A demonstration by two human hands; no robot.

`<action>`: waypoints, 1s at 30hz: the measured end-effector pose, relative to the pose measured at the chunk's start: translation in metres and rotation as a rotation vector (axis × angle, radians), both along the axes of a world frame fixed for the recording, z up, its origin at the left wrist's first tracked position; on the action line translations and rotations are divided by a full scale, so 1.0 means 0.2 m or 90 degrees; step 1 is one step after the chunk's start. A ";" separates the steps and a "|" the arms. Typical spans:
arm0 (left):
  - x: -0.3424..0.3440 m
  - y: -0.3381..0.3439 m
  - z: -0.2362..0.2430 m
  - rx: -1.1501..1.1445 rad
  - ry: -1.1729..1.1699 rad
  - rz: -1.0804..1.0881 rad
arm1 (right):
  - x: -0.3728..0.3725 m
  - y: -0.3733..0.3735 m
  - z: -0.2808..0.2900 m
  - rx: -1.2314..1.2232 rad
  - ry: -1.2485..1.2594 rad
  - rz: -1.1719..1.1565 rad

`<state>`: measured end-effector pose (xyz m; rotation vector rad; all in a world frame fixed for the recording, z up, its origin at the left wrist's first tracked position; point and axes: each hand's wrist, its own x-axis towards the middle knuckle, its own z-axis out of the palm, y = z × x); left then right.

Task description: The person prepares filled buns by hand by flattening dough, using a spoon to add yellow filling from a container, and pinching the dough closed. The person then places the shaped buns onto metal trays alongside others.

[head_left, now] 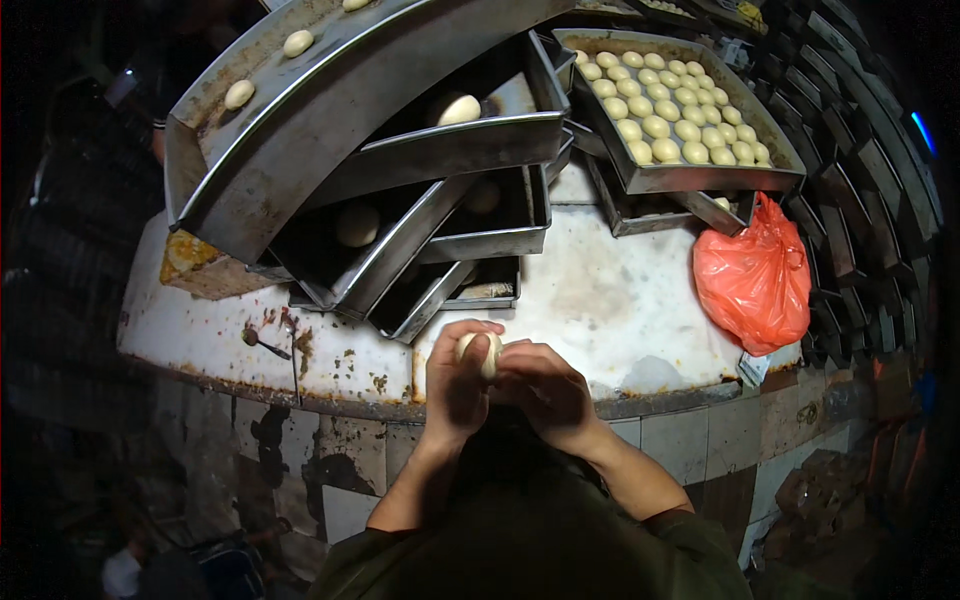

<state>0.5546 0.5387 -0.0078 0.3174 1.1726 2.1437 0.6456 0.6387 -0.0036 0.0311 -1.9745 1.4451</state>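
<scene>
At the marble worktop's front edge, my left hand (pixel 458 385) is closed round a pale dough ball (pixel 477 350). My right hand (pixel 540 395) is cupped against it from the right, fingers bent onto the ball. Stacked metal trays (pixel 330 150) stand behind and to the left, holding single or scattered dough balls (pixel 458 110). At the back right, a tray (pixel 716 178) is filled with several rows of round dough balls (pixel 688 130).
A red plastic bag (pixel 750 285) lies on the worktop (pixel 600 300) at the right, with darker empty-looking metal tins (pixel 850 200) stacked beyond it. A spoon (pixel 272 346) lies at the left. Below is a tiled floor (pixel 680 450); a person (pixel 125 570) shows dimly at lower left.
</scene>
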 end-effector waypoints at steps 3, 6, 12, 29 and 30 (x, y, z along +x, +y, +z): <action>-0.06 -0.02 -0.03 -0.010 0.194 -0.092 | -0.07 -0.02 -0.02 -0.094 -0.046 -0.057; -0.13 -0.06 -0.08 -0.036 0.460 -0.105 | -0.14 -0.07 -0.03 -0.390 -0.040 -0.078; -0.25 -0.15 -0.15 0.022 0.074 -0.086 | -0.25 -0.30 0.04 0.122 -0.091 -0.317; -0.66 -0.53 -0.10 0.125 -0.218 -1.003 | -0.67 -0.39 1.50 0.361 -0.248 -0.041; -0.66 -0.55 -0.09 0.116 -0.171 -1.011 | -0.79 -0.38 1.58 0.423 -0.244 -0.083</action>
